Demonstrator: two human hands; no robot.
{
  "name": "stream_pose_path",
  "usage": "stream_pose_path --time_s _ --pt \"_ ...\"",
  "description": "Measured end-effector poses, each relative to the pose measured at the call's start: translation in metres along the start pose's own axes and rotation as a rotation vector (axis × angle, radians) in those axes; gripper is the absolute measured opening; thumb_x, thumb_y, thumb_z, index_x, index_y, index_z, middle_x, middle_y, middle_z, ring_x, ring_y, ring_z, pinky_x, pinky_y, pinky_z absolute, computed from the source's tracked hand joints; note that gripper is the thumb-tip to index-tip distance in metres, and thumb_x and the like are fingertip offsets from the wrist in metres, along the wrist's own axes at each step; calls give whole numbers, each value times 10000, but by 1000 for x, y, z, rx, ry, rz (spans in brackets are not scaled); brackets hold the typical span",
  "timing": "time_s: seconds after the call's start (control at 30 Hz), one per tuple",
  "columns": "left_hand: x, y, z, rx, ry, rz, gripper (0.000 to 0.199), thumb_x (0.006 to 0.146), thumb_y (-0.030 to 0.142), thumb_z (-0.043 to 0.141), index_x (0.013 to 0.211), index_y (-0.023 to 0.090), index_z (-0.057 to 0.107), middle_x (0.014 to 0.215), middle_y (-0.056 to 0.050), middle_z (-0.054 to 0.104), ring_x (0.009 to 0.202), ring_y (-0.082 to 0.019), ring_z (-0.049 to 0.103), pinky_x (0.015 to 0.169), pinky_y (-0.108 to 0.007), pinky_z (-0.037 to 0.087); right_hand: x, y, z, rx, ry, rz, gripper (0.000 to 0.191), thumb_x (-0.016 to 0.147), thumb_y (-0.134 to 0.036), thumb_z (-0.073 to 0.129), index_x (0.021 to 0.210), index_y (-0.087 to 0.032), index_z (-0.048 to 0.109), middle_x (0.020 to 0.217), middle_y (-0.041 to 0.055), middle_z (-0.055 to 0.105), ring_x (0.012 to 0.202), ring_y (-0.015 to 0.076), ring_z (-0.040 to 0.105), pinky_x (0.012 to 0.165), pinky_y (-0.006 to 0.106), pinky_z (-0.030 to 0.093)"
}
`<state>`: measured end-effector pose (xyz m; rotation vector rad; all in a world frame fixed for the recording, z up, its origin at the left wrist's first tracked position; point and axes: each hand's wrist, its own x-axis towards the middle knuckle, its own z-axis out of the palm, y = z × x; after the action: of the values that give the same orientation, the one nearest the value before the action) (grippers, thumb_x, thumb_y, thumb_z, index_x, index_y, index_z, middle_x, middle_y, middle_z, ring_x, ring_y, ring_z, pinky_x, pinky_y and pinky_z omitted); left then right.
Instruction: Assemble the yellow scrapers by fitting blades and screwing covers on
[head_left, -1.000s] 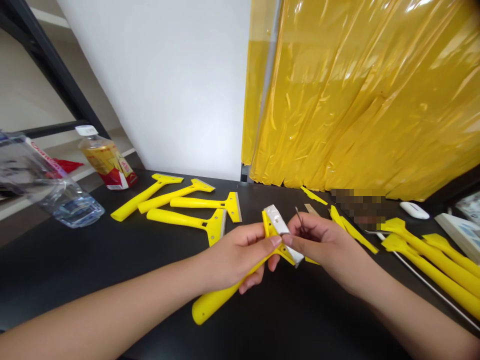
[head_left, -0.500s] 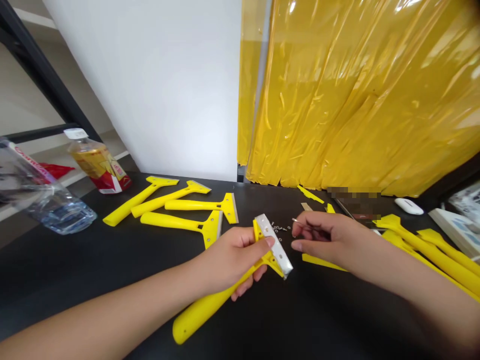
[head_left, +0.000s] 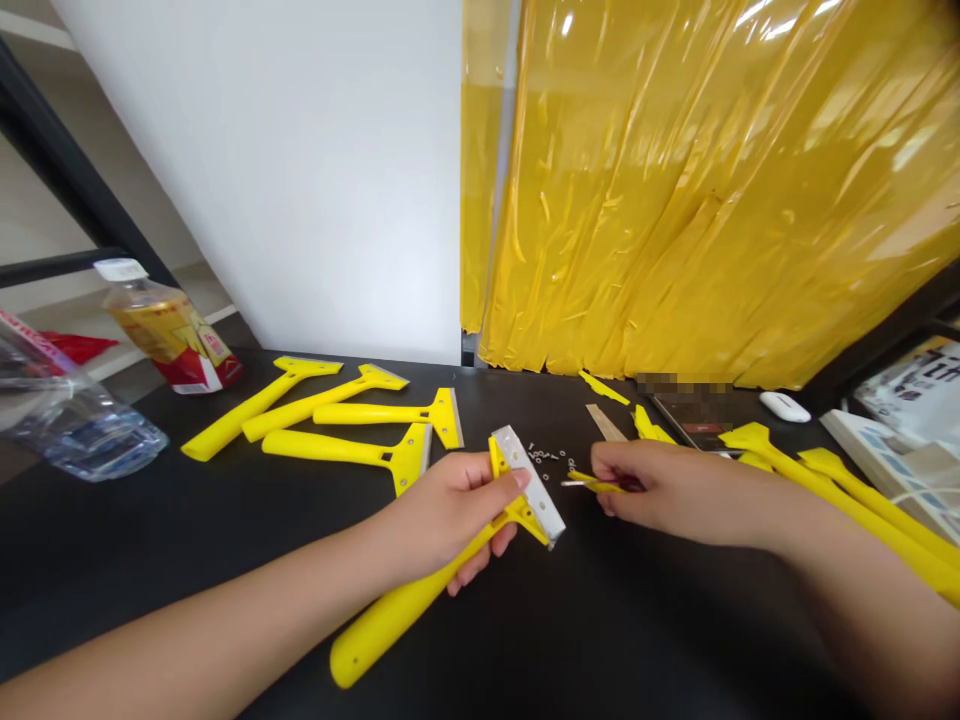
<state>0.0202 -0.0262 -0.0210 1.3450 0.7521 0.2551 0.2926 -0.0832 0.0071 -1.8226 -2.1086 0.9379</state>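
My left hand [head_left: 448, 522] grips a yellow plastic scraper [head_left: 405, 600] by the neck, its long handle running down-left and its silver blade [head_left: 529, 484] facing up-right. My right hand [head_left: 675, 490] is apart from it to the right, pinching a small yellow-handled screwdriver [head_left: 596, 483] whose thin metal tip points left. Several tiny screws and washers [head_left: 547, 455] lie on the black tabletop [head_left: 637, 620] just beyond the tip. Three more yellow scrapers [head_left: 352, 448] lie to the left of my left hand.
More yellow scrapers [head_left: 847, 510] lie at the right, near a phone [head_left: 690, 420], a white oblong device [head_left: 784, 407] and books [head_left: 862, 435]. Plastic bottles [head_left: 169, 325] stand or lie at the far left. A yellow plastic curtain [head_left: 675, 200] and white wall [head_left: 262, 180] rise behind.
My right hand has moved away from the blade and down, and the screwdriver now lies nearly level, pointing left. The scraper stays in my left hand. The whole view has drifted left.
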Motion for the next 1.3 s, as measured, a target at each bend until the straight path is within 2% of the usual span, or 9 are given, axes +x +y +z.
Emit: stream_pose_path --time_s 0.07,0.2,0.33,0.47,0.57,0.77,0.93,1.1,1.3 --pt "1 -1 0 -15 3 1 461 969 636 555 894 181 584 602 49 575 341 -87 491 294 -175 402 3 -11 5 209 -21 -59 186 945 -310 634 799 -241 542 749 -23 577 661 150 470 594 283 333" --pt "2 -2 1 -48 12 0 438 980 602 547 861 182 587 580 47 571 336 -95 492 287 -181 401 9 -34 24 556 96 -182 407 913 -412 742 764 -230 410 738 -55 425 679 125 346 612 272 307" --pt "1 -1 3 -77 16 8 377 980 483 541 760 178 567 564 34 570 326 -90 476 280 -178 386 10 -43 42 739 96 -195 353 926 -482 735 825 -222 520 771 -45 469 716 125 389 641 270 335" --pt "-1 1 6 -110 17 18 376 974 470 534 736 180 561 566 31 567 322 -84 462 281 -177 382 10 -42 48 766 166 -206 189 985 -432 666 994 -244 687 937 -1 635 854 150 543 770 283 435" --pt "-2 2 6 -134 20 42 410 980 518 530 762 175 579 581 29 571 328 -79 465 292 -174 386 12 -43 50 804 221 -193 229 951 -391 707 1148 -278 679 988 8 677 894 171 609 801 300 487" --pt "-2 1 2 -145 -10 46 350 992 452 522 789 175 583 632 17 595 359 -88 498 313 -184 408 11 -47 53 723 262 -112 194 915 -437 725 934 -247 686 914 24 707 827 186 628 751 322 506" --pt "-3 1 2 -176 -11 73 344 990 477 524 826 180 584 614 19 590 346 -94 491 305 -184 395 13 -46 48 766 233 -130 212 894 -448 748 960 -249 716 935 28 724 871 196 645 810 338 520" --pt "-2 0 0 -172 -68 101 429 1012 479 477 751 159 593 613 -7 593 350 -89 493 315 -184 401 17 -42 46 859 200 -129 260 864 -435 788 1005 -227 721 924 25 721 808 166 622 730 303 492" --pt "-2 -1 2 -167 -62 119 364 1008 503 510 865 173 570 649 12 591 368 -89 506 323 -181 413 23 -36 53 873 143 -156 249 899 -428 766 1036 -223 728 904 16 694 799 153 601 720 289 473"
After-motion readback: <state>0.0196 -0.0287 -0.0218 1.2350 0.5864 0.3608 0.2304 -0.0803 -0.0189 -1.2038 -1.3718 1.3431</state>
